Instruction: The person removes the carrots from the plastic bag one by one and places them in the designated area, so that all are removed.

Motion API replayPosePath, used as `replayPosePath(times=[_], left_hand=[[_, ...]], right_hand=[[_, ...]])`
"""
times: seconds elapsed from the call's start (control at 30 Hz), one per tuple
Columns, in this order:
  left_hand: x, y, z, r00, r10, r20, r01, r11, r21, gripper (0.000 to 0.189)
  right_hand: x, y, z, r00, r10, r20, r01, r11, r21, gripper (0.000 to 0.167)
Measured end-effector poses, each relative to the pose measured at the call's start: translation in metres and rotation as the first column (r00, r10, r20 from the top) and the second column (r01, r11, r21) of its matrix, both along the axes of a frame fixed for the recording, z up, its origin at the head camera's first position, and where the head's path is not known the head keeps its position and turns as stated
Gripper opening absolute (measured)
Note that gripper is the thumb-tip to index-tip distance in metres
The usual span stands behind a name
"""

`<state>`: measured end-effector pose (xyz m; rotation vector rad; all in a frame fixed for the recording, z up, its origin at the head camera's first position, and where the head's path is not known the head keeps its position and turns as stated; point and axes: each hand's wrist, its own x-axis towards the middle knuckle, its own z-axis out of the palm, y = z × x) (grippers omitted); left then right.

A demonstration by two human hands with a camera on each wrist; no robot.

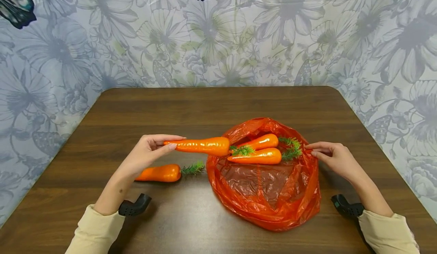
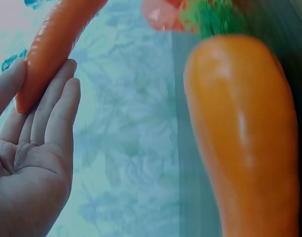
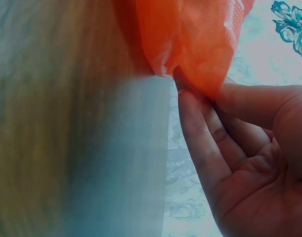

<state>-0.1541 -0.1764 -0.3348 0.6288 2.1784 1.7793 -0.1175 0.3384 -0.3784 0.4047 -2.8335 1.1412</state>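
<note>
In the head view my left hand (image 1: 150, 149) pinches a carrot (image 1: 205, 146) by its thin tip, thumb on one side and fingers on the other. The carrot lies level, its thick end and green top over the left rim of a red plastic bag (image 1: 266, 212). Two more carrots, an upper one (image 1: 263, 142) and a lower one (image 1: 259, 156), lie inside the open bag with green tops to the right. My right hand (image 1: 336, 159) pinches the bag's right rim between thumb and fingers, and the right wrist view shows the bunched plastic (image 3: 190, 44) there.
Another carrot (image 1: 164, 173) lies on the brown wooden table (image 1: 170, 113), below the left hand and left of the bag; it looms large in the left wrist view. Behind the table's far edge hangs a flowered backdrop (image 1: 211, 37).
</note>
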Motion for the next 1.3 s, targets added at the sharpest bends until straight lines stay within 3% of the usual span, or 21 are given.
replayPosePath(times=[0.17,0.37,0.57,0.67,0.93,1.3], left_hand=[[-0.003,-0.028,-0.001,1.000,0.023,0.006,-0.023,1.000,0.003,0.029],[-0.005,-0.065,-0.011,0.997,0.048,0.058,-0.051,0.997,0.060,0.029],[-0.009,-0.092,-0.024,0.988,0.001,0.153,-0.031,0.981,0.192,0.030],[-0.013,-0.101,-0.031,0.981,-0.018,0.194,-0.025,0.976,0.218,0.031],[-0.026,-0.122,-0.054,0.970,-0.058,0.235,0.015,0.983,0.182,0.033],[-0.031,-0.128,-0.061,0.959,-0.090,0.269,0.049,0.987,0.153,0.033]], right_hand=[[0.002,0.001,0.000,1.000,-0.005,-0.007,0.005,1.000,-0.003,0.023],[0.003,0.000,0.001,1.000,-0.008,-0.004,0.008,1.000,0.002,0.023],[0.006,0.002,-0.001,1.000,-0.017,0.011,0.017,1.000,0.014,0.024],[0.007,0.002,-0.002,1.000,-0.024,0.018,0.023,1.000,0.015,0.025],[0.009,-0.002,-0.001,1.000,-0.021,0.010,0.021,1.000,0.016,0.025],[0.011,-0.006,0.001,1.000,-0.013,0.013,0.013,1.000,0.009,0.025]])
